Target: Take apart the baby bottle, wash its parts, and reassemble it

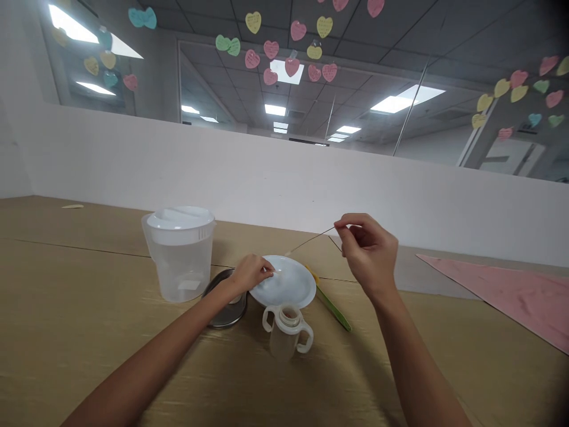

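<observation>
My right hand [367,249] is raised to the right of a white plate [306,290], its thumb and forefinger pinched on a thin dark strand [313,238]. The strand slants down leftward to a pale tip above the plate's far rim, and a short dark piece shows just below my fingers. Over the plate's left side my left hand [253,273] is closed in a pinch; what its fingertips hold is too small to make out. In front of the plate stands a clear two-handled cup [283,339], without a lid.
A clear pitcher with a white lid [184,255] stands at left. A round dark metal pan or lid [226,320] lies partly under my left wrist. Right of the plate is a green-handled utensil [333,308]. A pink sheet [511,296] lies far right, before the white wall [267,184].
</observation>
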